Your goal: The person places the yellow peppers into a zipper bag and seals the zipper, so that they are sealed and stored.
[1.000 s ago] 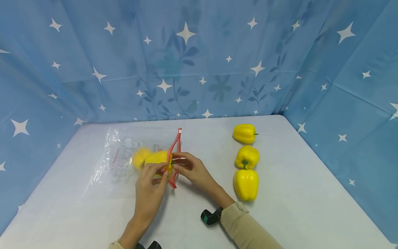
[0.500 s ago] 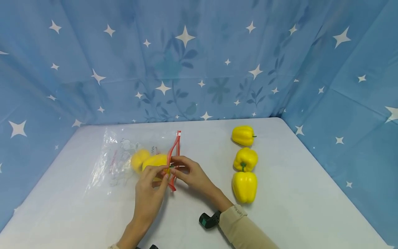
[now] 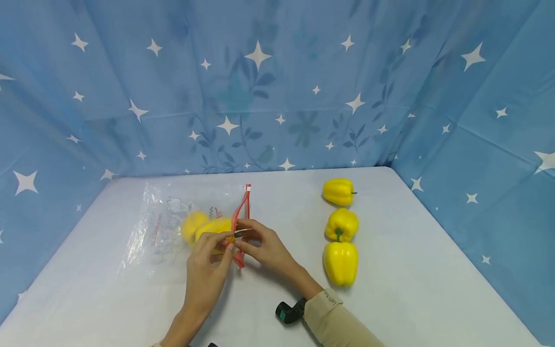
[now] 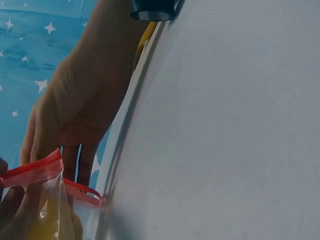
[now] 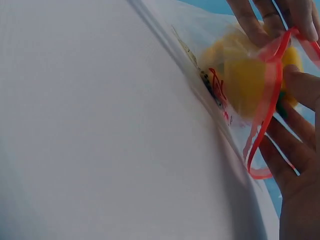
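Note:
A clear zip bag (image 3: pixel 151 255) with a red zip edge (image 3: pixel 248 197) lies on its side, its mouth facing right. Inside, a yellow bell pepper (image 3: pixel 217 225) is at the mouth, stem end to the right, beside another rounded yellow one (image 3: pixel 191 227). My left hand (image 3: pixel 204 272) pinches the near part of the red edge between thumb and fingers. At the mouth, my right hand (image 3: pixel 268 246) holds the stem end of the pepper with thumb and fingers. Its green stem (image 5: pixel 281 106) shows between those fingers in the right wrist view.
On the right side of the white table (image 3: pixel 412 270) three yellow bell peppers lie in a column: far (image 3: pixel 338 192), middle (image 3: pixel 341 224) and near (image 3: pixel 340 263). A blue star-patterned curtain (image 3: pixel 277 96) hangs behind and on both sides.
The pepper at the mouth has slid slightly left, deeper into the bag, with my right hand following it. My left hand keeps its hold on the red edge. The head view has shifted a little.

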`<state>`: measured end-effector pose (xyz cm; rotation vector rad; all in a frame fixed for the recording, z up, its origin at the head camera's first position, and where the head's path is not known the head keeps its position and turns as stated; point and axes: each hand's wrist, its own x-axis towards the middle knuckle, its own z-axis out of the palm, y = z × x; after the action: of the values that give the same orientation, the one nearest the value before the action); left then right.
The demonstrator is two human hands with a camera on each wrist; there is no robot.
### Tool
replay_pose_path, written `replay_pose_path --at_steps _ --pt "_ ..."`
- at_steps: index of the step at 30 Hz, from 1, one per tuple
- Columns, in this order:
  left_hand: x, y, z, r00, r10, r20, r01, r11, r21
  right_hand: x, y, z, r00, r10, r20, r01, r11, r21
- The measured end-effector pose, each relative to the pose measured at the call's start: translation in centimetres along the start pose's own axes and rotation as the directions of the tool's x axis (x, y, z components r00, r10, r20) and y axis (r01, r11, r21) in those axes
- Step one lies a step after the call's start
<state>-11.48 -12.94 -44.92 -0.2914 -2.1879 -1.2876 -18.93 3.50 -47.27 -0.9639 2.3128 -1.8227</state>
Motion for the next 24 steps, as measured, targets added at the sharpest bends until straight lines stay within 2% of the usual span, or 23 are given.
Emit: replay_pose_path --at_steps 5,11,17,20,24 --pt "-0.28 0.10 0.22 0.999 -0.006 0.031 0.007 1.000 -0.027 -0.05 -0.05 0.37 0.999 0.028 -0.043 -0.029 0.999 -0.018" --pt "-0.23 0.16 0.42 1.000 0.022 0.018 -0.021 0.999 -0.035 0.11 -0.10 0.79 0.995 0.066 -0.076 -0.068 0.997 -0.034" --pt "-0.03 0.03 0.44 0.999 0.052 0.003 -0.052 0.998 -0.040 0.21 -0.38 0.87 0.996 0.050 -0.068 -0.053 0.997 -0.050" --pt "0.01 0.00 0.43 0.999 0.044 0.006 -0.043 0.998 -0.045 0.16 -0.37 0.85 0.999 0.016 -0.048 -0.019 0.998 -0.063" --pt "-0.09 -0.12 0.39 1.000 0.027 0.012 -0.026 0.999 -0.039 -0.19 -0.53 0.85 0.999 0.031 0.006 -0.031 0.997 -0.076"
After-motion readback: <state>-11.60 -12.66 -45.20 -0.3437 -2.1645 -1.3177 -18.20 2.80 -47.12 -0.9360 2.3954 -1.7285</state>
